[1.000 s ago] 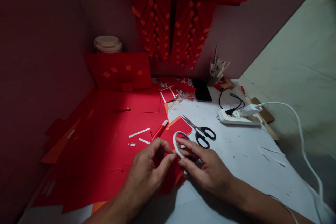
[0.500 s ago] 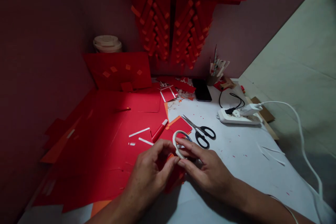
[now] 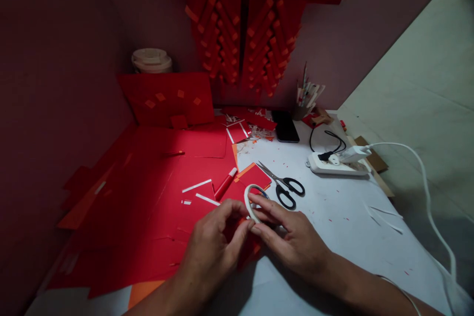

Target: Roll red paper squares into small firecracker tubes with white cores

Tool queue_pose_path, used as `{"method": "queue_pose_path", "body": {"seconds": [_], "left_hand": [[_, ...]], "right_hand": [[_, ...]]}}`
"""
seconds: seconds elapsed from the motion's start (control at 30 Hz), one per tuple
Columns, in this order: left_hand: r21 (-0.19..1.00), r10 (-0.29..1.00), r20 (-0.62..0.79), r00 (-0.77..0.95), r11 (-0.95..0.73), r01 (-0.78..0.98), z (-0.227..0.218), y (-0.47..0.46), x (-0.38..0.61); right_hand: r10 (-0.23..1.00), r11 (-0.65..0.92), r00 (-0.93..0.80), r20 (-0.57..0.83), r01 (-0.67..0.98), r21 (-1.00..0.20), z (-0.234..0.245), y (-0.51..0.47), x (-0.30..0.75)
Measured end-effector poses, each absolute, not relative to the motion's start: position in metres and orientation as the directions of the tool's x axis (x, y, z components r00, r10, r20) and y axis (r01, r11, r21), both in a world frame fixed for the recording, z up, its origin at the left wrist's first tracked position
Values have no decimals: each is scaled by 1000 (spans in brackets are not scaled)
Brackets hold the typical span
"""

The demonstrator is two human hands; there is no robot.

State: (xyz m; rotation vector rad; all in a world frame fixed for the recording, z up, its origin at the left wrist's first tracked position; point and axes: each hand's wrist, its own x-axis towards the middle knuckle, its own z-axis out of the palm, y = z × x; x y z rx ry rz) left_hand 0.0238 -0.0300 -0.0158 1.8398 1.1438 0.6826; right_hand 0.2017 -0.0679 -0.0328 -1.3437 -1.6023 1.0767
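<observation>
A white roll of tape (image 3: 250, 201) stands on edge at the middle of the table, held in the fingers of my right hand (image 3: 289, 238). My left hand (image 3: 214, 248) is closed in a pinch against the roll's lower rim, thumb and forefinger meeting my right fingertips. Under both hands lies a folded piece of red paper (image 3: 247, 249), partly hidden by them. What the left fingertips pinch is too small to make out.
Black-handled scissors (image 3: 284, 187) and a red marker (image 3: 225, 183) lie just beyond the hands. Red paper sheets (image 3: 155, 192) cover the table's left half. A white power strip (image 3: 335, 164), a black phone (image 3: 285, 127), a pen cup (image 3: 303, 101) and a white cable (image 3: 425, 192) sit at the right.
My left hand has slid a little right and toward me along the tape roll. The red paper beneath has shifted slightly. My right hand has stayed almost still.
</observation>
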Motion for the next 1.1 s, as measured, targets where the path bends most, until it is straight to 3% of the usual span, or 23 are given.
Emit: {"method": "queue_pose_path", "body": {"seconds": [0.53,0.73,1.1], "left_hand": [[948,901,-71,428,-72,309,-8,-25,23],[936,897,-128,424,-33,352,-6,-24,19],[877,922,-74,379,-121,466,3,-16,10]], "right_hand": [[979,148,-183,85,364,-920,-36,-66,204],[979,142,-191,73,379,-914,-37,-66,205],[977,151,-201,69,429,-891,-33,-63,209]]}}
